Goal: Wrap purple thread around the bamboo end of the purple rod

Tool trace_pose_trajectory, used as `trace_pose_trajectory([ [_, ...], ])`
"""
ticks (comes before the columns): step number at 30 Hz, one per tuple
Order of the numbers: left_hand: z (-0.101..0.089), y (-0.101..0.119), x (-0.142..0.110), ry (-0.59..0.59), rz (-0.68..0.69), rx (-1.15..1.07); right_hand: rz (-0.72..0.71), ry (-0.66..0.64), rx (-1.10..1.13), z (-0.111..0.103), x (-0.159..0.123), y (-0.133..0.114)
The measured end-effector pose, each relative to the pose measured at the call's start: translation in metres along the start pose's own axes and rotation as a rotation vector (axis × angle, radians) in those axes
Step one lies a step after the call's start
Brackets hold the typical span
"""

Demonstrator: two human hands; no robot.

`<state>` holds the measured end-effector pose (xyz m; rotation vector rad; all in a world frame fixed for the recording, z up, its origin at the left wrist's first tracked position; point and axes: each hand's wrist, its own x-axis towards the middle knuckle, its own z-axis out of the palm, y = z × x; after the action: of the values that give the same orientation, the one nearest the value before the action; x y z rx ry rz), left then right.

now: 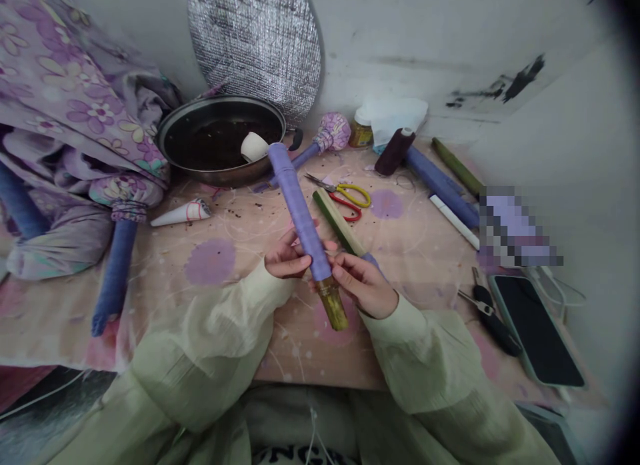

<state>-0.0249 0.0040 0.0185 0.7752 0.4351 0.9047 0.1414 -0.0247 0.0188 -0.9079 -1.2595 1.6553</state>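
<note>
A bamboo stick [299,208] is held at a slant over the table. Purple wrapping covers most of its length, and the green-brown bamboo shows bare at the near end. My left hand [287,255] is closed round the stick from the left, thumb on the wrapping. On the other side my right hand [367,285] is closed, thumb and fingers pinched against the stick near the wrapping's lower edge. Whether a loose strip end is in that pinch, I cannot tell. Just behind lies a split bamboo piece [340,222], partly hidden by my right hand.
Scissors [350,193] with red and yellow handles lie behind the stick. Farther back are a black pan [173,128] with a white cup [254,147], and a dark thread spool [395,152]. Keys [487,308] and a phone [537,332] lie right; floral cloth [90,92] is left.
</note>
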Motion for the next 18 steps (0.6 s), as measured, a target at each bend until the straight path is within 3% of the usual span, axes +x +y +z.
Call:
trace_pose_trajectory([
  [4, -0.004, -0.007, 0.004, -0.012, 0.055, 0.089, -0.109, 0.108, -0.156, 0.004, -0.002, 0.004],
  [8, -0.008, -0.015, 0.008, 0.281, 0.202, 0.389, -0.206, 0.205, -0.447, 0.006, -0.005, 0.007],
  [10, -0.010, -0.016, 0.009, 0.307, 0.178, 0.463, -0.217, 0.201, -0.509, 0.006, -0.006, 0.007],
  [18, -0.001, -0.012, 0.008, 0.429, 0.129, 0.296, -0.224, 0.131, -0.429, -0.001, -0.003, -0.001],
])
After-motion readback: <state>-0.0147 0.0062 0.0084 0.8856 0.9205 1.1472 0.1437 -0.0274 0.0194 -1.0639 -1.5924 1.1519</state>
